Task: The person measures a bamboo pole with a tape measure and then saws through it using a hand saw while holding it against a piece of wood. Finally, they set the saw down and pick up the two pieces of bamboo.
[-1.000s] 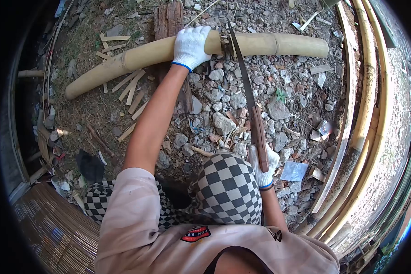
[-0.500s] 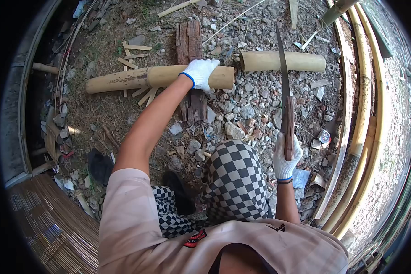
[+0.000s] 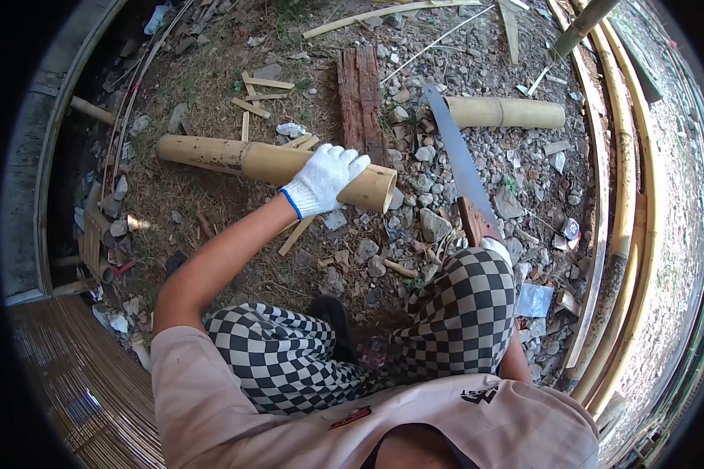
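My left hand [image 3: 326,181], in a white knit glove with a blue cuff, is closed over a thick bamboo section [image 3: 271,165] near its cut right end. The bamboo's hollow end faces right, in front of a weathered reddish-brown wood block [image 3: 360,98]. At right, my gloved right hand [image 3: 497,249] is partly hidden behind my checkered knee. It grips the wooden handle of a handsaw [image 3: 455,148], whose toothed blade points up and away. The blade's tip is near the left end of a second bamboo section [image 3: 516,114] lying on the stones.
Thin bamboo strips [image 3: 262,95] lie scattered on the ground at upper left. Long bamboo poles [image 3: 623,180] run along the right side. Loose stones [image 3: 434,225] and litter cover the ground. A woven bamboo mat [image 3: 86,383] is at lower left.
The held bamboo has swung, its right end coming nearer to me, off its former line across the wood block. The saw has tilted left, showing its blade face, and my right hand has moved behind my knee.
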